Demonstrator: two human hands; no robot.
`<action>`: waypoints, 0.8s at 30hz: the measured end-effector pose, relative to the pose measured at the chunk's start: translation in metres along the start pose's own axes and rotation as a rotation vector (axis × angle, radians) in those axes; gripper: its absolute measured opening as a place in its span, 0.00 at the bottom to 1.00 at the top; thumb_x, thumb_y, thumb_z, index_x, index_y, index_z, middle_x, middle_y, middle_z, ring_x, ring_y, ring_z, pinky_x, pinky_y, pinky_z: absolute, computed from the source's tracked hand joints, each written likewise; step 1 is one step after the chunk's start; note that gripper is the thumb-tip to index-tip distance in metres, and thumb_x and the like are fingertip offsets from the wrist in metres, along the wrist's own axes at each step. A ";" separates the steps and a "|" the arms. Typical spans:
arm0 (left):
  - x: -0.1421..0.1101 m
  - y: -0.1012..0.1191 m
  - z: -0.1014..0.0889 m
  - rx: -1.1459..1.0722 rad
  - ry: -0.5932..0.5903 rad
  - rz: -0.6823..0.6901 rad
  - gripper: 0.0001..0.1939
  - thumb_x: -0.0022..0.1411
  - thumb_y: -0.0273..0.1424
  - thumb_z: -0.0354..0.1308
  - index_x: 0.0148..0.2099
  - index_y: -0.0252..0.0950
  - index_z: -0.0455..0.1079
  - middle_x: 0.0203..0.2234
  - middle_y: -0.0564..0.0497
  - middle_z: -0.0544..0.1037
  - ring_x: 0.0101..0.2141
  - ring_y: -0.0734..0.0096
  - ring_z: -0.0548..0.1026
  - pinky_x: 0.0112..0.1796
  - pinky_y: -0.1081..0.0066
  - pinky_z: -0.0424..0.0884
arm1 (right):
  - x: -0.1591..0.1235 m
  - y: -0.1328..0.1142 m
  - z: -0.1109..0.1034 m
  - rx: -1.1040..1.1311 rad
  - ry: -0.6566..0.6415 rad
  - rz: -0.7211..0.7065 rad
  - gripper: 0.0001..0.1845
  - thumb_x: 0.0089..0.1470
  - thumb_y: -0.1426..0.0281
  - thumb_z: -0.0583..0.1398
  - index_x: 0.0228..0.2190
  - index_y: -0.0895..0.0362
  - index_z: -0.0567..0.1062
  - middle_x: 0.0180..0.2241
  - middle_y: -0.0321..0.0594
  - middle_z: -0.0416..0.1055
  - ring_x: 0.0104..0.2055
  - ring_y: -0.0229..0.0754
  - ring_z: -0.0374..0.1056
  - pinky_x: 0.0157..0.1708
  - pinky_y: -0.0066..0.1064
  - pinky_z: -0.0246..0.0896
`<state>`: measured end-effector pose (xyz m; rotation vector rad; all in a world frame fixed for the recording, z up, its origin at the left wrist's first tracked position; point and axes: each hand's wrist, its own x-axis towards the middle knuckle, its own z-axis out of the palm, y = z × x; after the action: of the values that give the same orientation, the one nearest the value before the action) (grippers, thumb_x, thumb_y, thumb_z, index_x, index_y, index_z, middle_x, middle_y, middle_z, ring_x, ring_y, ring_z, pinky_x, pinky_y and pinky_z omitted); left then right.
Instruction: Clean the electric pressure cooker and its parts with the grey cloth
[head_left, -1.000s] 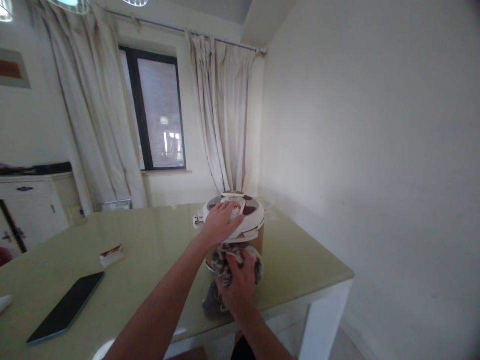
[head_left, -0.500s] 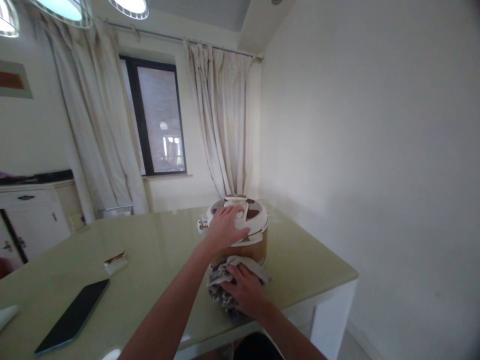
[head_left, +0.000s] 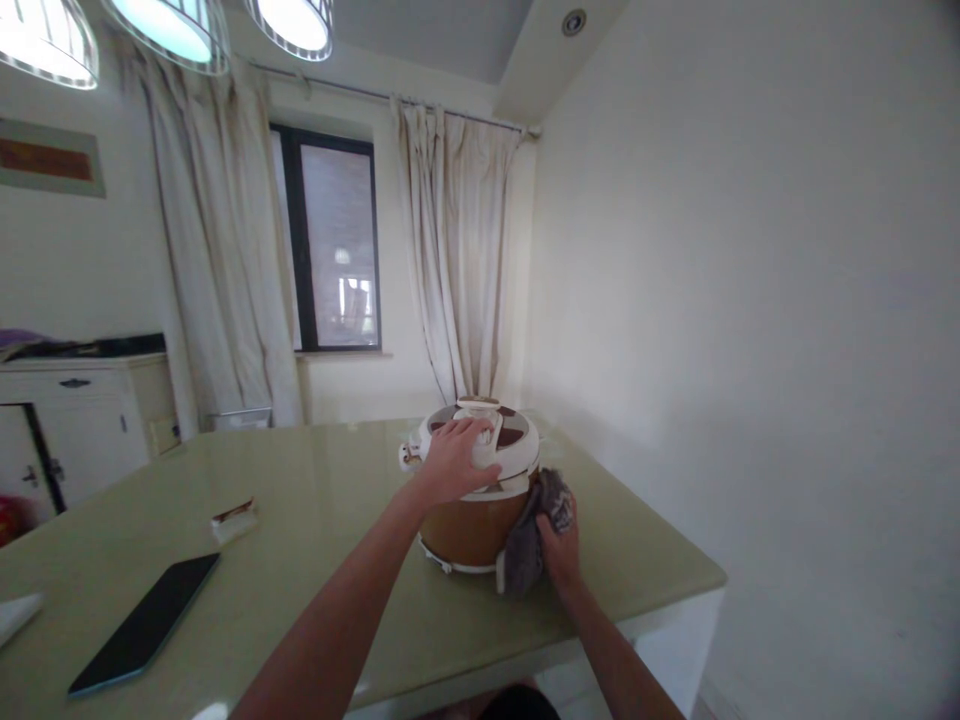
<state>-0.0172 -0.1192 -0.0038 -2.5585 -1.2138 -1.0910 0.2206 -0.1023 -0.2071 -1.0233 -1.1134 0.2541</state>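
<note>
The right fingers (head_left: 548, 532) clutch a crumpled grey cloth (head_left: 523, 550) against the side of a round cooker (head_left: 465, 530). The left fingers (head_left: 459, 434) rest, thumb apart, on its white lid (head_left: 526, 452). Below them, its brown body and white base (head_left: 471, 569) stand on the green counter (head_left: 307, 500).

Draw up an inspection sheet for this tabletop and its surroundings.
Surface: glossy greenish table
Things in hand: brown-and-white appliance, upright, lid on; grey patterned cloth against its right side
Clutter: dark flat slab, small packet-like item, white object cut off at left edge
Hands: left hand on the lid; right hand gripping the cloth
Cables: nothing seen
Surroundings: curtains, window, white cabinet, lit lamps
</note>
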 end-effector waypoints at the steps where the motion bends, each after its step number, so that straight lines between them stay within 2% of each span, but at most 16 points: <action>1: 0.001 -0.001 -0.001 -0.002 -0.003 0.010 0.32 0.56 0.39 0.69 0.62 0.43 0.70 0.58 0.44 0.77 0.58 0.47 0.73 0.60 0.48 0.66 | 0.017 -0.006 0.004 0.059 0.015 0.065 0.31 0.52 0.54 0.61 0.53 0.58 0.74 0.48 0.51 0.77 0.50 0.57 0.75 0.52 0.54 0.71; 3: 0.001 -0.002 -0.004 -0.012 -0.018 0.028 0.30 0.55 0.39 0.69 0.60 0.44 0.71 0.56 0.45 0.78 0.57 0.48 0.74 0.60 0.49 0.66 | 0.044 -0.024 0.009 0.126 -0.014 0.132 0.30 0.51 0.49 0.61 0.48 0.58 0.77 0.45 0.51 0.79 0.48 0.57 0.75 0.50 0.54 0.72; 5: 0.000 -0.005 -0.010 -0.030 -0.040 0.046 0.29 0.54 0.38 0.69 0.58 0.44 0.72 0.55 0.46 0.79 0.56 0.50 0.75 0.60 0.50 0.67 | 0.053 -0.042 0.011 0.122 -0.010 0.082 0.33 0.51 0.49 0.62 0.51 0.58 0.76 0.48 0.52 0.78 0.51 0.57 0.74 0.54 0.55 0.70; 7: -0.003 -0.011 -0.018 -0.070 -0.062 0.070 0.28 0.54 0.38 0.69 0.58 0.44 0.72 0.54 0.47 0.79 0.56 0.51 0.75 0.60 0.51 0.68 | 0.040 -0.056 0.009 0.050 -0.004 -0.063 0.37 0.52 0.52 0.63 0.58 0.59 0.70 0.54 0.54 0.74 0.55 0.57 0.72 0.58 0.56 0.66; 9: -0.008 -0.021 -0.028 -0.136 -0.090 0.096 0.30 0.54 0.39 0.69 0.59 0.44 0.73 0.56 0.46 0.79 0.57 0.51 0.75 0.61 0.53 0.68 | 0.014 -0.061 0.003 -0.085 -0.038 -0.246 0.40 0.52 0.52 0.64 0.62 0.57 0.67 0.59 0.56 0.68 0.60 0.59 0.68 0.60 0.56 0.65; 12: -0.018 -0.041 -0.043 -0.260 -0.141 0.087 0.33 0.56 0.41 0.69 0.64 0.45 0.71 0.60 0.45 0.76 0.60 0.52 0.74 0.62 0.55 0.68 | -0.014 -0.061 -0.007 -0.267 -0.147 -0.520 0.41 0.46 0.48 0.67 0.57 0.56 0.72 0.62 0.57 0.63 0.64 0.67 0.64 0.58 0.58 0.66; 14: -0.024 -0.055 -0.052 -0.328 -0.185 0.072 0.37 0.57 0.42 0.69 0.68 0.46 0.68 0.65 0.45 0.73 0.63 0.52 0.72 0.64 0.54 0.67 | -0.008 -0.070 -0.009 -0.282 -0.204 -0.627 0.41 0.43 0.47 0.68 0.54 0.56 0.75 0.62 0.57 0.63 0.64 0.69 0.63 0.58 0.58 0.66; 15: -0.028 -0.061 -0.055 -0.347 -0.198 0.066 0.39 0.58 0.43 0.69 0.70 0.46 0.66 0.67 0.44 0.71 0.65 0.52 0.70 0.65 0.54 0.65 | 0.002 -0.080 -0.008 -0.264 -0.212 -0.623 0.40 0.43 0.47 0.69 0.54 0.55 0.76 0.62 0.56 0.64 0.64 0.68 0.64 0.59 0.57 0.66; 17: -0.036 -0.068 -0.058 -0.348 -0.186 0.059 0.43 0.58 0.45 0.70 0.72 0.46 0.62 0.69 0.43 0.67 0.68 0.50 0.66 0.68 0.51 0.61 | 0.036 -0.104 -0.003 -0.200 -0.185 -0.485 0.39 0.46 0.51 0.68 0.57 0.56 0.75 0.60 0.54 0.68 0.63 0.63 0.66 0.61 0.54 0.65; 19: -0.050 -0.066 -0.052 -0.316 -0.082 0.028 0.45 0.58 0.47 0.70 0.73 0.45 0.61 0.70 0.41 0.65 0.69 0.48 0.63 0.69 0.48 0.59 | 0.077 -0.129 0.007 -0.115 -0.185 -0.239 0.31 0.52 0.55 0.66 0.54 0.57 0.77 0.53 0.49 0.75 0.56 0.56 0.72 0.58 0.51 0.68; 22: -0.078 -0.047 -0.024 -0.220 0.260 -0.179 0.45 0.60 0.49 0.68 0.73 0.42 0.60 0.72 0.38 0.60 0.71 0.43 0.57 0.70 0.41 0.53 | 0.130 -0.146 0.025 0.005 -0.332 0.108 0.25 0.47 0.60 0.68 0.45 0.59 0.81 0.44 0.47 0.81 0.49 0.54 0.76 0.53 0.48 0.71; 24: -0.095 -0.029 0.003 -0.181 0.528 -0.399 0.48 0.61 0.51 0.67 0.75 0.39 0.55 0.73 0.35 0.56 0.73 0.40 0.51 0.70 0.38 0.48 | 0.150 -0.143 0.034 0.033 -0.399 0.225 0.19 0.48 0.61 0.67 0.39 0.60 0.82 0.37 0.48 0.82 0.42 0.53 0.78 0.46 0.46 0.74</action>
<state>-0.0764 -0.1589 -0.0730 -1.9575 -1.5470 -1.8809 0.2190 -0.0668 -0.0004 -1.0968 -1.3447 0.6786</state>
